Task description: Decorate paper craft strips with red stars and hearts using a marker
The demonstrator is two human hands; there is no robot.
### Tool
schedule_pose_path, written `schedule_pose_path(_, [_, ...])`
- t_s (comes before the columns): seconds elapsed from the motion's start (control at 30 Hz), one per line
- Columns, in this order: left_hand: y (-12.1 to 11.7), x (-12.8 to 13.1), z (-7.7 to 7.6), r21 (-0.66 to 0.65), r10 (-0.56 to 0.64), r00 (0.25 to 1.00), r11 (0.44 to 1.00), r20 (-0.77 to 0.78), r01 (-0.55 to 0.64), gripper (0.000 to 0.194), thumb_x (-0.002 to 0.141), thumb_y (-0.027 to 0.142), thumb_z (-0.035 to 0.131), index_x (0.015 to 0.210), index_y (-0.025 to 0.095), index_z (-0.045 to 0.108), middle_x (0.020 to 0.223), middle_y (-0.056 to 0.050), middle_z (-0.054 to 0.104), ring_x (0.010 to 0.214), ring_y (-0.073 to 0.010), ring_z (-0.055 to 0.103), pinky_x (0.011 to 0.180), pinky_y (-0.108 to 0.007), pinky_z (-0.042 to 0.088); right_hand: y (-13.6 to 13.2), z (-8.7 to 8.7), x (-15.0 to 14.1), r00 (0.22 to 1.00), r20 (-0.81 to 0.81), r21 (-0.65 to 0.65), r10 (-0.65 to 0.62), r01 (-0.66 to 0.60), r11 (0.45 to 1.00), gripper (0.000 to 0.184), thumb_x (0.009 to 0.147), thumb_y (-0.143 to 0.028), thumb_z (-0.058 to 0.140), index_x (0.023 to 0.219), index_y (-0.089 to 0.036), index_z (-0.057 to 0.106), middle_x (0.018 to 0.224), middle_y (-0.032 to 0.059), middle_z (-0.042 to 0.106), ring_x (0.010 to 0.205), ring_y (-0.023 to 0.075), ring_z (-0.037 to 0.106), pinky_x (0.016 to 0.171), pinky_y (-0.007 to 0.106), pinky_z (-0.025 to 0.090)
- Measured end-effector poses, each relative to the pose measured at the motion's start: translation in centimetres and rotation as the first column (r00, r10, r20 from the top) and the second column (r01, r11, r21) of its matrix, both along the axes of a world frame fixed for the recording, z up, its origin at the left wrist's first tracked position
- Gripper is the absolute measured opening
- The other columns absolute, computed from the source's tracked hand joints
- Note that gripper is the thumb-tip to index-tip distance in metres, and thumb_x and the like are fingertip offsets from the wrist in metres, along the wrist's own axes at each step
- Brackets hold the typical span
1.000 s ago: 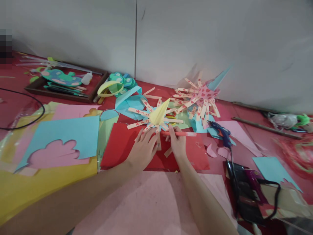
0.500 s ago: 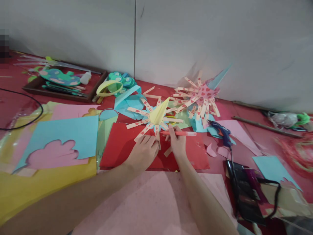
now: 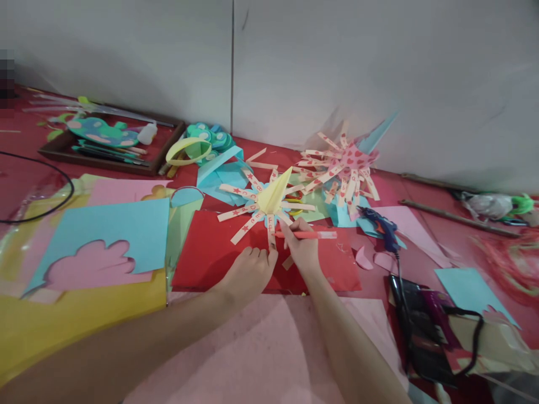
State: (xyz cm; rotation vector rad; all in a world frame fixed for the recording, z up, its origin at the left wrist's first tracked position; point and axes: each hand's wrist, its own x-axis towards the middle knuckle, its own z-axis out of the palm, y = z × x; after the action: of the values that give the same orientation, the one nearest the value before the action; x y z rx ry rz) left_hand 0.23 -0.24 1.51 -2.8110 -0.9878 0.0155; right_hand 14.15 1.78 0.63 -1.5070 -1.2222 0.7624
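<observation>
A paper craft with a pale yellow cone, a light-blue scalloped base and cream strips radiating outward sits on red sheets. Several strips carry red stars and letters. My left hand has its fingers curled, with the thumb and index finger at the lower end of the front strip. In my right hand is a red pen, pinched and lying almost level. Its tip meets the same strip, just below red lettering.
Behind stands a second craft, pink with hearts and a blue cone. At right are a hot glue gun with its cable and a black phone-like object. Coloured paper covers the left; a brown tray holds tools by the wall.
My left hand has slid slightly down the front strip, toward its end. The right hand and pen have moved a little lower and left, bringing the tip onto the strip.
</observation>
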Motion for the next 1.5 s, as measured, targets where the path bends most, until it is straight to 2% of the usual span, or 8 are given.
schedule_pose_path(0.17, [0.01,0.03,0.40,-0.049,0.011,0.998,0.999,-0.054,-0.014,0.047,0.074,0.001,0.040,0.121,-0.003,0.041,0.066,-0.008,0.062,0.059,-0.0189,0.058,0.051,-0.029,0.038,0.19,-0.55,0.12,0.998,0.064,-0.007,0.026,-0.025,1.000,0.034,0.078,-0.035,0.055,0.054,-0.021,0.035,0.041,-0.0091,0.040,0.041,0.0077,0.040,0.051,0.022,0.036])
schedule_pose_path(0.43, [0.06,-0.06,0.32,-0.077,0.019,0.999,0.997,-0.051,-0.023,0.050,0.073,0.003,0.045,0.122,-0.001,0.041,0.065,-0.007,0.062,0.060,-0.0185,0.059,0.053,-0.028,0.039,0.24,-0.52,0.11,0.994,0.089,-0.015,0.059,-0.058,0.998,0.032,0.078,-0.033,0.055,0.053,-0.021,0.037,0.043,-0.0077,0.043,0.044,0.0087,0.041,0.051,0.022,0.036])
schedule_pose_path(0.87, [0.03,-0.14,0.08,-0.084,0.027,0.997,0.996,-0.066,-0.033,0.055,0.073,0.002,0.044,0.127,-0.001,0.036,0.063,-0.005,0.062,0.058,-0.0162,0.058,0.051,-0.026,0.038,0.21,-0.33,-0.23,0.991,0.128,0.007,-0.037,0.036,0.999,0.032,0.078,-0.032,0.049,0.054,-0.022,0.030,0.045,-0.0079,0.034,0.045,0.0087,0.034,0.049,0.023,0.032])
schedule_pose_path(1.1, [-0.01,-0.19,0.13,-0.082,0.020,0.999,0.996,-0.049,-0.024,0.052,0.073,0.000,0.040,0.124,-0.001,0.039,0.063,-0.006,0.062,0.058,-0.0178,0.058,0.050,-0.028,0.039,0.26,-0.43,-0.16,0.988,0.123,-0.013,-0.095,0.097,0.995,0.032,0.075,-0.030,0.049,0.054,-0.023,0.027,0.044,-0.0083,0.028,0.044,0.0087,0.029,0.045,0.023,0.027])
schedule_pose_path(1.5, [0.03,-0.15,0.27,-0.079,0.026,0.998,0.996,-0.060,-0.031,0.053,0.073,0.001,0.043,0.125,-0.001,0.038,0.063,-0.006,0.062,0.059,-0.0170,0.059,0.051,-0.027,0.038,0.21,-0.24,-0.12,0.994,0.112,-0.020,-0.012,0.015,1.000,0.032,0.076,-0.033,0.049,0.053,-0.023,0.031,0.043,-0.0073,0.035,0.044,0.0095,0.035,0.046,0.023,0.031])
